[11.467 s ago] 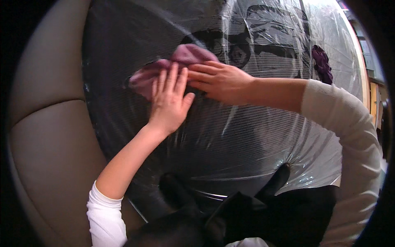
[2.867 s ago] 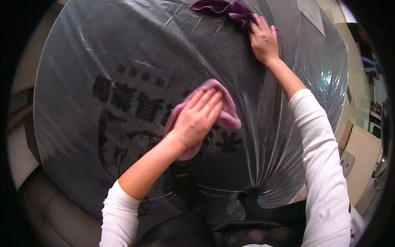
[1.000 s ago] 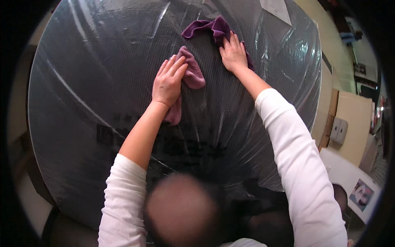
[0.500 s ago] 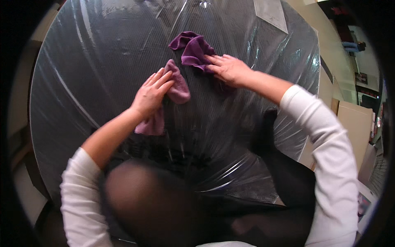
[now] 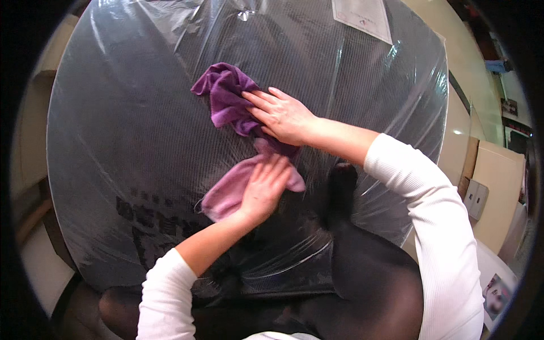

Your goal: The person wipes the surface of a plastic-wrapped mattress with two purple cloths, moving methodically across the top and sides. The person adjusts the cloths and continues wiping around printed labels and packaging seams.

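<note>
My left hand (image 5: 264, 188) lies flat on a pink cloth (image 5: 224, 191), its fingers stretched out. Just above and to the right, my right hand (image 5: 284, 118) rests with fingers extended over the edge of a crumpled purple cloth (image 5: 226, 99). Part of each cloth is hidden beneath the hand on it. The cloths meet between the two hands. Both are spread on a broad dark ribbed surface (image 5: 130, 113), which is covered in clear, wrinkled plastic film.
My legs (image 5: 374, 266) in black tights are folded on the near part of the surface. A white printed sheet (image 5: 362, 18) lies at its far edge. Off to the right are a cream board (image 5: 498, 175), a power socket (image 5: 476, 199) and a white box (image 5: 498, 283).
The purple cloth and my right hand have shifted left and nearer. My left hand and the pink cloth have moved right and nearer, so the cloths now meet. My left knee has lowered outward.
</note>
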A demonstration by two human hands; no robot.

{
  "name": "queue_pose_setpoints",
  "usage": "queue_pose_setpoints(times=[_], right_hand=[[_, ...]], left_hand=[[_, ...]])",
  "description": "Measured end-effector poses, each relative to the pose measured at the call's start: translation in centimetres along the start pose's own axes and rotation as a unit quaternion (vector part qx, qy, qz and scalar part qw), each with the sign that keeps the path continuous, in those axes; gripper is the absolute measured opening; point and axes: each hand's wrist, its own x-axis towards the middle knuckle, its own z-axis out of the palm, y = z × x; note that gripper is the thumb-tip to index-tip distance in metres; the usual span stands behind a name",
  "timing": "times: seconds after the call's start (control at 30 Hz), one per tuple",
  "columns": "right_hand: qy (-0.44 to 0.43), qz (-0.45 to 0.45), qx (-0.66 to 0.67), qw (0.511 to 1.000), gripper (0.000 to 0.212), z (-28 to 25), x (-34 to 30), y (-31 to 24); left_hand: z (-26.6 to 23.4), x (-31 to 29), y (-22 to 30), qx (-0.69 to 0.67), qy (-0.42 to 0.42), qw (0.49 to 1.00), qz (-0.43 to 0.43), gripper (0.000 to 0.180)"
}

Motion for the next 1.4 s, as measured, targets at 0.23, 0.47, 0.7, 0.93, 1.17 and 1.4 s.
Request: queue_pose_setpoints(times=[0.23,0.47,0.7,0.93,1.17,1.4], right_hand=[[0.055,0.069,-0.059,0.994,0.055,0.4,3.7,3.1],[0.156,0.019,0.003,0.988,0.05,-2.2,-0.6,0.7],[0.096,0.008,0.129,0.987,0.036,-0.2,-12.8,-6.8],[0.058,0.028,0.101,0.993,0.038,3.1,-15.7,-7.7],[0.069,0.085,0.09,0.99,0.051,3.1,-16.8,-6.5],[0.128,0.306,0.01,0.943,0.05,3.2,-17.7,-4.6]], left_hand=[[5.0,7.5,4.2,-0.101,-0.065,0.978,0.168,0.05],[1.3,6.1,1.2,-0.004,-0.123,0.971,0.203,0.064],[-4.0,2.5,-4.8,0.115,-0.199,0.944,0.237,0.079],[-4.6,3.0,-4.5,0.069,-0.192,0.955,0.214,0.078],[-4.5,7.2,-5.0,0.108,0.07,0.991,0.027,0.079],[-4.7,12.2,-8.5,0.176,0.115,0.97,-0.125,0.088]])
